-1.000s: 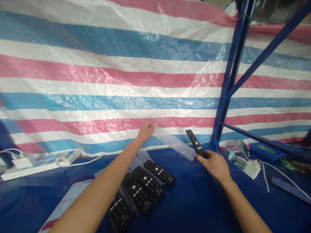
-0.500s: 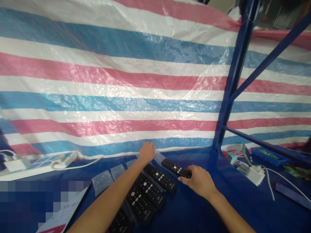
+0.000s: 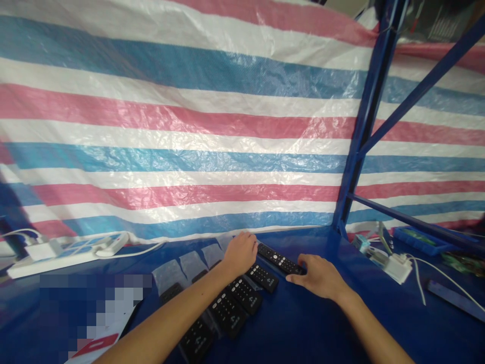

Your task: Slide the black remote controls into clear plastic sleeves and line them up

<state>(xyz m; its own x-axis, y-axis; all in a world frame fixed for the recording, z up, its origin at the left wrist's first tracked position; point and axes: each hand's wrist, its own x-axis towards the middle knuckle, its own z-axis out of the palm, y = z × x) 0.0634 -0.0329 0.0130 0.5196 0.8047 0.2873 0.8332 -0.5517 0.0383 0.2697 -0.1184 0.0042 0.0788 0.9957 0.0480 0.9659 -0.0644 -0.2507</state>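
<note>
A black remote control (image 3: pixel 279 259) lies slanted on the blue table, rightmost in a row of several. At its near end, my right hand (image 3: pixel 322 277) closes thumb and fingers around the sides. My left hand (image 3: pixel 241 253) is curled at the far end of that remote; its fingers hide whatever is between them, and the clear sleeve end there is out of sight. Beside it, more remotes in clear sleeves, such as this remote (image 3: pixel 265 278) and this one (image 3: pixel 232 313), lie partly under my left forearm. Empty sleeve ends (image 3: pixel 170 273) stick out beyond them.
A white power strip (image 3: pixel 71 253) with plugs and a cable lies at the back left. Right of my hands are a white adapter (image 3: pixel 397 268) with cables, a dark flat phone-like slab (image 3: pixel 454 298) and a blue tray (image 3: pixel 420 240). A blue metal post (image 3: pixel 352 151) stands before striped sheeting.
My left hand has moved right and nearer, to the far end of the rightmost remote, covering its sleeve end. My right hand stays at the remote's near end. The view has shifted slightly.
</note>
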